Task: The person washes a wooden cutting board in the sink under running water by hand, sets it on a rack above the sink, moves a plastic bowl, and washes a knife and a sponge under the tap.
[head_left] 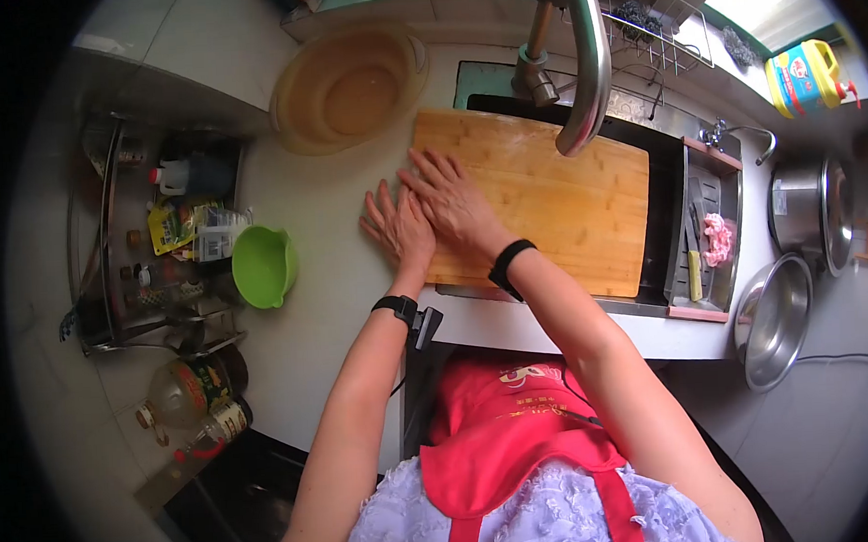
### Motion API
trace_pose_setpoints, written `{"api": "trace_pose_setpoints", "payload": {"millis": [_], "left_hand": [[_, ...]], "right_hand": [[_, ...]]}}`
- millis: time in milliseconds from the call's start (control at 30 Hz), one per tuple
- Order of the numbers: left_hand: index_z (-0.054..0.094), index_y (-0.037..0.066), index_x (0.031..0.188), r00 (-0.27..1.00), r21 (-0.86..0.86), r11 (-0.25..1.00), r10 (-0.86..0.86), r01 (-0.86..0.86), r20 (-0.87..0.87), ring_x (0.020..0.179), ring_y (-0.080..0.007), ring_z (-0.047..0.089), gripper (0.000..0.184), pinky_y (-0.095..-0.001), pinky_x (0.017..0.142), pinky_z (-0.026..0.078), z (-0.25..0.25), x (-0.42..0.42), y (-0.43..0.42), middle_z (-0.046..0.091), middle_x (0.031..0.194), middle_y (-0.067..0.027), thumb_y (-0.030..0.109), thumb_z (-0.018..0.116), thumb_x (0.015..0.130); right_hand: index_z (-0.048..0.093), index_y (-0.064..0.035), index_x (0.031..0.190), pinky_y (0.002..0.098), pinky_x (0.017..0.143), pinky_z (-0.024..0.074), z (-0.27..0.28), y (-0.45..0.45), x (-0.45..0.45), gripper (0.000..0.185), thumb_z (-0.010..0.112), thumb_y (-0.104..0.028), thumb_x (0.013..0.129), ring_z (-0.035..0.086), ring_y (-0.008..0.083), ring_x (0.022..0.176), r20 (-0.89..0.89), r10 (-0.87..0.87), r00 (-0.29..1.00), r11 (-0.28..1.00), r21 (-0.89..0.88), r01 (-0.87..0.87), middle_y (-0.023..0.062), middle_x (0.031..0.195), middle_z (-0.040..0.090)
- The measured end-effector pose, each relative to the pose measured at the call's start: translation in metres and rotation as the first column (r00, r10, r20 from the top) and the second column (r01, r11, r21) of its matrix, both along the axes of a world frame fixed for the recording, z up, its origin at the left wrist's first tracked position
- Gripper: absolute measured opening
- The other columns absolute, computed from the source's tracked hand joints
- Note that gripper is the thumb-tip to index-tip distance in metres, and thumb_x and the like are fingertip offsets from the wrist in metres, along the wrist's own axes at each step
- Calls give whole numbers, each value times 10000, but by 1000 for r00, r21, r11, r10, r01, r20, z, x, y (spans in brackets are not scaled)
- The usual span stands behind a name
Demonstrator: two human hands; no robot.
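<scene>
A wooden cutting board (557,198) lies across the sink, its left edge resting on the white counter. My right hand (453,204) is flat near the board's left edge, fingers spread, with nothing held. Beside it, my left hand (400,229) lies on the counter just left of the board, its fingers stretched out and holding nothing. The two hands touch or slightly overlap along their inner sides. Each wrist wears a black band, and a small black device hangs at the left one.
Left of my hands are a translucent basin (349,91), a green bowl (264,267) and a rack of seasonings (185,214). A metal faucet (588,80) overhangs the board. A tray (709,186) at right holds a knife (694,250) and pink cloth-like item (717,239). Steel basin (775,319) stands beyond.
</scene>
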State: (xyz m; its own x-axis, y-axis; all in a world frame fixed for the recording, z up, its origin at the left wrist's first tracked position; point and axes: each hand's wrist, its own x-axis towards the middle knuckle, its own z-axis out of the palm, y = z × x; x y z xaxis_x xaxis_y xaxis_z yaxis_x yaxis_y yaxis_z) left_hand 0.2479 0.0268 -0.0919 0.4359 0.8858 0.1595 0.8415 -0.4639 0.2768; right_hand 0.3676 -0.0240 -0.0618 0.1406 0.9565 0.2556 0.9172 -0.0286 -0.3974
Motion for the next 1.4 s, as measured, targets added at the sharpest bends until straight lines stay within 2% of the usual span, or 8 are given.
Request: {"api": "trace_pose_setpoints", "payload": {"millis": [200, 333, 400, 500, 800, 967, 1233, 1400], "left_hand": [[578, 198, 1319, 998, -42, 999, 9, -6, 69, 1402, -368, 238, 396, -631, 1103, 163, 2, 1, 2, 381, 1494, -83, 367, 368, 1029], [580, 202, 1316, 995, -42, 999, 11, -7, 94, 1400, -363, 243, 392, -624, 1100, 166, 1, 0, -1, 391, 1490, -78, 368, 371, 1028], [580, 203, 1316, 995, -38, 999, 14, -11, 95, 1399, -362, 246, 386, -622, 1100, 169, -1, -1, -2, 396, 1488, -75, 360, 377, 1028], [576, 205, 1319, 997, -14, 1000, 7, -6, 73, 1398, -362, 251, 372, -618, 1101, 177, 0, 2, 3, 402, 1483, -73, 343, 391, 1026], [547, 216, 1346, 1000, -16, 1000, -3, 3, 31, 1395, -375, 249, 372, -642, 1098, 163, 11, 4, -2, 386, 1489, -87, 327, 390, 1028], [554, 197, 1341, 999, -30, 999, -26, 26, 20, 1399, -373, 224, 376, -640, 1100, 149, -2, -3, 1, 377, 1492, -88, 326, 389, 1029], [574, 178, 1321, 996, -45, 998, -30, 35, 90, 1398, -358, 224, 379, -596, 1114, 128, 0, -5, 0, 373, 1499, -71, 332, 388, 1030], [596, 172, 1305, 996, -22, 1000, -20, 22, 90, 1391, -351, 240, 387, -575, 1121, 128, -4, -1, 0, 392, 1493, -56, 344, 391, 1025]], "right_hand": [[390, -96, 1459, 543, 1167, 138, -27, -10, 61, 561, 488, -209, 917, 236, 380, 1437, 162, -516, 841, 854, 29, 519, 195, 1534, 308], [252, -92, 1527, 511, 1182, 107, -56, -115, 115, 597, 418, -277, 984, 155, 362, 1474, 102, -790, 604, 579, -198, 791, 166, 1606, 159], [207, -81, 1538, 492, 1188, 108, -65, -153, 114, 625, 413, -306, 992, 140, 355, 1479, 133, -953, 273, 232, -260, 937, 169, 1607, 148], [210, -74, 1535, 475, 1194, 103, -98, -155, 87, 631, 425, -311, 992, 130, 353, 1480, 263, -906, 331, 332, -42, 942, 180, 1605, 140], [364, -98, 1481, 485, 1183, 153, -14, 8, -19, 547, 450, -286, 974, 190, 361, 1462, -113, -329, 937, 944, -15, 330, 186, 1572, 240], [390, -152, 1470, 511, 1158, 186, -26, 44, 24, 514, 439, -288, 977, 238, 357, 1445, 11, -472, 881, 881, 6, 472, 149, 1567, 276], [382, -62, 1466, 521, 1166, 161, -40, -43, 65, 566, 459, -302, 959, 208, 362, 1456, -5, -963, 269, 268, 36, 963, 171, 1591, 211], [380, -57, 1466, 488, 1178, 153, -45, -19, 31, 574, 471, -269, 940, 217, 347, 1453, 133, -726, 675, 684, 30, 729, 183, 1578, 233]]}}
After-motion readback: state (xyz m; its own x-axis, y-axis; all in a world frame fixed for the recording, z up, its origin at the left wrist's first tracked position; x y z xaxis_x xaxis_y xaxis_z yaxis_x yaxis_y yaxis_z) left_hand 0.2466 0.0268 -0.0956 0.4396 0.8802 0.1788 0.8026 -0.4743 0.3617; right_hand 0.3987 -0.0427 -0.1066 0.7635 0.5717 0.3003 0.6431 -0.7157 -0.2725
